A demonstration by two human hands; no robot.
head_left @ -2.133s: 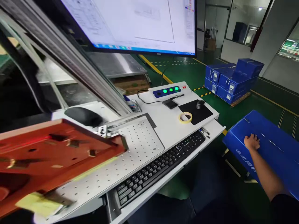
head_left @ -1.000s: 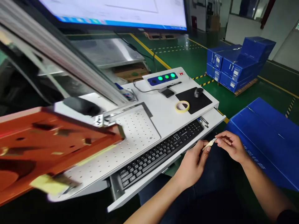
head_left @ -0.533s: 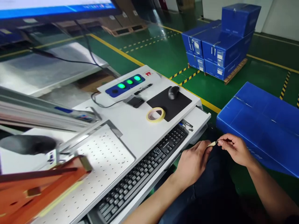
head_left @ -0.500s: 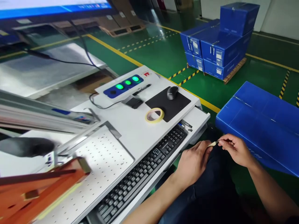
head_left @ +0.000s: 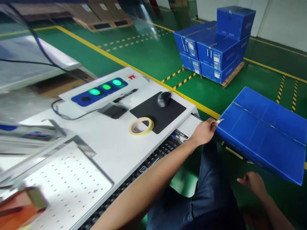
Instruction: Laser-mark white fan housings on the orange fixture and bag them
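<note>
Now my left hand (head_left: pixel 203 132) pinches small tan-handled tool (head_left: pixel 218 121), tip touching near corner of blue corrugated box (head_left: pixel 261 134) beside surface (head_left: pixel 115 140). Right hand (head_left: pixel 253 183) hangs loose, open, holds nothing, below box edge. Risk as I judge: thin pinch grip, tip could skid off slick corner toward thigh.

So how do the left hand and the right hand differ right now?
The left hand is raised by the desk edge, pinching a small pale tool against the blue box; the right hand hangs lower, below that box, open and holding nothing. Both are bare.
</note>
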